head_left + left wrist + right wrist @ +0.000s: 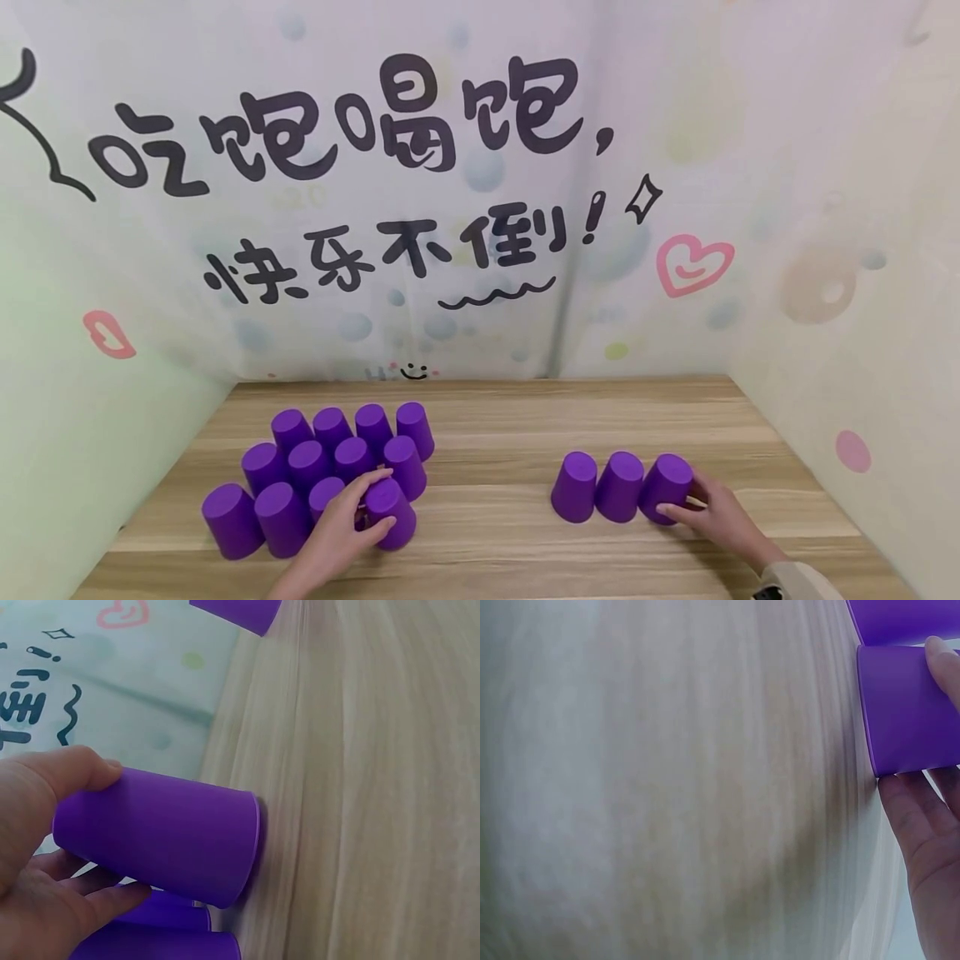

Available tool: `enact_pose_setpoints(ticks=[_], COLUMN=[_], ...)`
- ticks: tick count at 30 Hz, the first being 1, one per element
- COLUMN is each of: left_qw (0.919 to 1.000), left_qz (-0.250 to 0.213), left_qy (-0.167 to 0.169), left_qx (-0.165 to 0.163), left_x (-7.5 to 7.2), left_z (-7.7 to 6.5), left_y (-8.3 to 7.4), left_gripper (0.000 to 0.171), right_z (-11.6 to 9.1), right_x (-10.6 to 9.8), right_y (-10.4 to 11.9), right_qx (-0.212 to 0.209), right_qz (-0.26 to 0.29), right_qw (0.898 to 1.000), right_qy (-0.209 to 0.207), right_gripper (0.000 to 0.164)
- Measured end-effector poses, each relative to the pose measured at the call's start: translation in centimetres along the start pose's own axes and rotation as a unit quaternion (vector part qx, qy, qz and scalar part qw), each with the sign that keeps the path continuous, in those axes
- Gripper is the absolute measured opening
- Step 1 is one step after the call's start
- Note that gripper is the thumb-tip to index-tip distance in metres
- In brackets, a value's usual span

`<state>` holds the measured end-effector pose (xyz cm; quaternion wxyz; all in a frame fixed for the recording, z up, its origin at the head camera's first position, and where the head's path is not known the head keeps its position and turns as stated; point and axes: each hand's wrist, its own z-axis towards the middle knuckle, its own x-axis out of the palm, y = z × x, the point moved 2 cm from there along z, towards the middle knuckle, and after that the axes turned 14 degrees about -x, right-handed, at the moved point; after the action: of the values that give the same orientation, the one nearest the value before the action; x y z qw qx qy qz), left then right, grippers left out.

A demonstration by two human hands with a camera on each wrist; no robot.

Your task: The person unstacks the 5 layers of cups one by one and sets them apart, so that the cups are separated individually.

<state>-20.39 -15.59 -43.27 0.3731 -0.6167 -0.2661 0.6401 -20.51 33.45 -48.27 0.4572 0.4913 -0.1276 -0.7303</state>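
Note:
Purple cups stand upside down on the table in two groups. My left hand (337, 529) holds the purple cup (395, 518) at the front right corner of the left group, thumb on one side and fingers on the other. In the left wrist view this cup (161, 832) has its rim down at the wooden surface. On the right, three cups stand in a row, and my right hand (726, 518) grips the rightmost cup (667, 485) between thumb and fingers. The right wrist view shows that cup (907, 712) touching the one beside it.
Several more inverted cups (281, 521) stand in close rows around and behind the left hand. Two others, a left cup (576, 490) and a middle cup (620, 490), complete the right row. A printed wall sheet (480, 333) borders the wooden table (495, 433) at the back.

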Motion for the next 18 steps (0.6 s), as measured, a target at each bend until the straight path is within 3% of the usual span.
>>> enact_pose_setpoints(ticks=[7, 18], left_qw=[0.9991, 0.9927], left_qz=[0.022, 0.059], left_qy=[-0.035, -0.094], left_qx=[0.000, 0.048], left_x=[0.35, 0.40], left_z=[-0.08, -0.27], left_y=[0.34, 0.36], left_gripper=[0.052, 0.055], right_z=[0.01, 0.00], right_x=[0.01, 0.06], right_y=[0.12, 0.16], right_qx=[0.001, -0.008], right_qz=[0.001, 0.007], right_qw=[1.000, 1.000], right_qy=[0.000, -0.002], right_gripper=[0.055, 0.053])
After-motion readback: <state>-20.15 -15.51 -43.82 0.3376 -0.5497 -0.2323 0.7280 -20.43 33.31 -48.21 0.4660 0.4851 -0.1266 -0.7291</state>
